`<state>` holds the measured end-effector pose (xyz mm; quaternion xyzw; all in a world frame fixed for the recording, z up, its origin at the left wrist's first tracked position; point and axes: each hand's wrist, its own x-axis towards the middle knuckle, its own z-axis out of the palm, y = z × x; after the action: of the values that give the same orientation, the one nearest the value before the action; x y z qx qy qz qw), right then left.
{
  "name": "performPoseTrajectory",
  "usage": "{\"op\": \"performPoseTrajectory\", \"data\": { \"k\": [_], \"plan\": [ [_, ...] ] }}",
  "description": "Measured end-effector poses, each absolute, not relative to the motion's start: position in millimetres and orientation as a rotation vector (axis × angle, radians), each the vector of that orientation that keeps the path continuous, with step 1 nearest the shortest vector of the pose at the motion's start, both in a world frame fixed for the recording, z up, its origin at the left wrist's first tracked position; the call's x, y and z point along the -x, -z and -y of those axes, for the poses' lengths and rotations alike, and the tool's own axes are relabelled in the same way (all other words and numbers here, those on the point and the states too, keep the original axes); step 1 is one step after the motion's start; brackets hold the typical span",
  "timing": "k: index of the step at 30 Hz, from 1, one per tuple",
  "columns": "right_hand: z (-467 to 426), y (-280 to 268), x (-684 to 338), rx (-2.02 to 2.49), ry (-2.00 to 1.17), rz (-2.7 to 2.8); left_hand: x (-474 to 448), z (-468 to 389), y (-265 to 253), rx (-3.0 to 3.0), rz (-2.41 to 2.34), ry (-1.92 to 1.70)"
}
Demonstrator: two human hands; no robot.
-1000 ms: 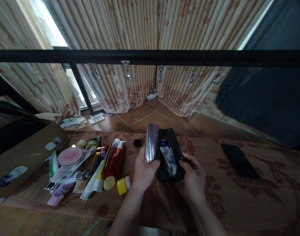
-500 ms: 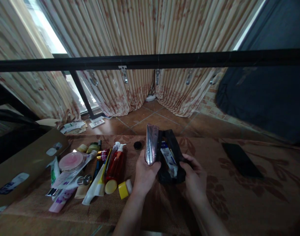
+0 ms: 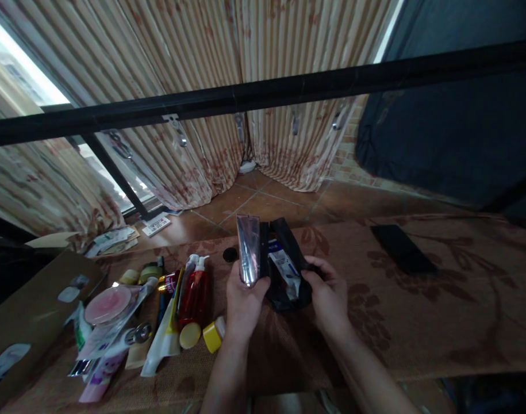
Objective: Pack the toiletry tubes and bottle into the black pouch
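Between my hands is a small black pouch (image 3: 288, 236), its mouth spread wide. Inside it lies a white and blue tube (image 3: 284, 267). My left hand (image 3: 245, 302) is closed around a shiny silver-pink squeeze tube (image 3: 249, 250), held upright just left of the pouch, and its thumb also presses on the pouch's left edge. On the other side, my right hand (image 3: 329, 290) pinches the pouch's right rim between thumb and fingers. The pouch's bottom is hidden.
Left of my hands lie a red pump bottle (image 3: 196, 296), a white and yellow tube (image 3: 163, 339), a yellow-capped jar (image 3: 213, 335) and a pink round case (image 3: 108, 305). A cardboard box (image 3: 38, 322) stands far left. A black phone (image 3: 403, 248) lies right, a black lid (image 3: 230, 255) behind.
The camera view has tilted and turned slightly right, so everything appears shifted left. Both hands keep their holds on the tube and the pouch.
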<state>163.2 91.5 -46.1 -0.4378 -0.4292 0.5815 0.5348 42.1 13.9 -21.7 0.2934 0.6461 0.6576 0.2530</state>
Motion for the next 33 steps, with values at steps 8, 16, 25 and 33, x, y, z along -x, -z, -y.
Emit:
{"op": "performPoseTrajectory", "data": {
  "k": [8,16,25,33],
  "plan": [
    [-89,37,-161,1.045,-1.416,0.983,-40,-12,23,-0.787,-1.815,-1.816],
    [-91,39,-161,1.032,-1.379,1.006,-22,-4,23,-0.650,-1.973,-1.765],
    [-91,36,-161,1.041,-1.357,1.009,-21,-4,25,-0.520,-1.867,-1.742],
    [-91,34,-159,1.002,-1.437,0.932,-29,-10,20,-0.443,-1.759,-1.775]
  ]
}}
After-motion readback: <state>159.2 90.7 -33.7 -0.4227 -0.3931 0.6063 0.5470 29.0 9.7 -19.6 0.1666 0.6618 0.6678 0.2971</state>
